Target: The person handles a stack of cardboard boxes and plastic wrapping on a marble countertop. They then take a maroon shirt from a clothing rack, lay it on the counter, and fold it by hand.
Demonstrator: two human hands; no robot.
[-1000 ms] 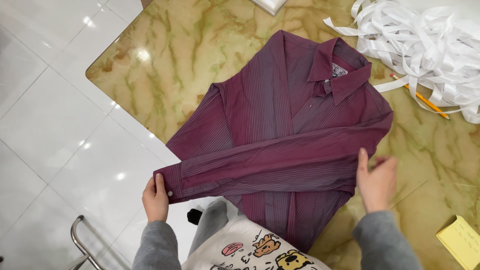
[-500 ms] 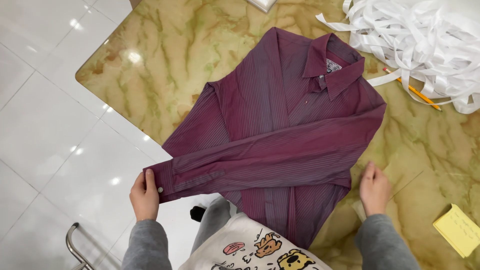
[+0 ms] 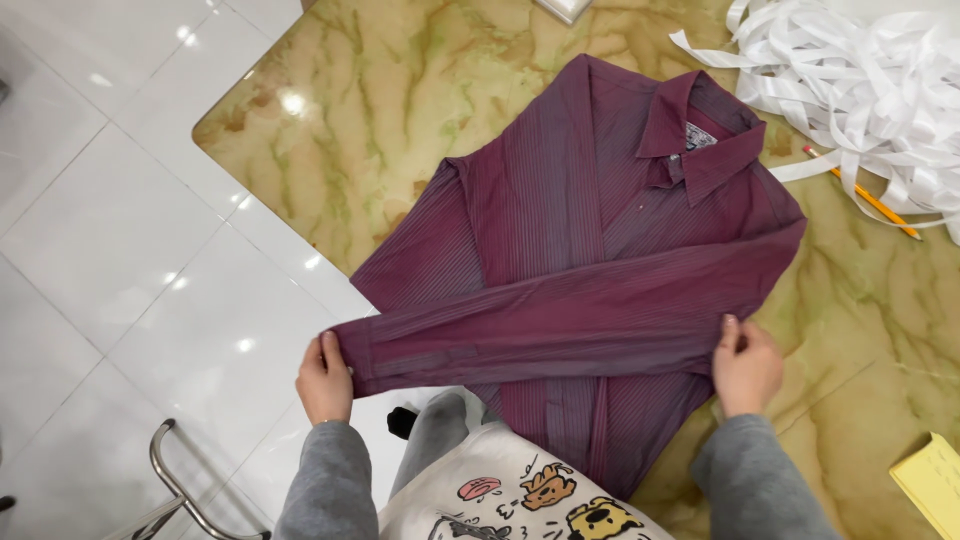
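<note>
A maroon shirt [image 3: 600, 250] lies front-up on the marbled surface [image 3: 400, 110], filling the centre of the frame. My left hand [image 3: 325, 378], lower left, pinches the cuff of the sleeve folded across the body. My right hand [image 3: 745, 365], lower right, has slid off the cloth it pressed a second ago and now grips the side edge. White paper strips [image 3: 860, 80] sit upper right.

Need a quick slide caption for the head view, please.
Both hands hold a maroon striped shirt on a marble table: left hand at the cuff, right hand at the side.
</note>
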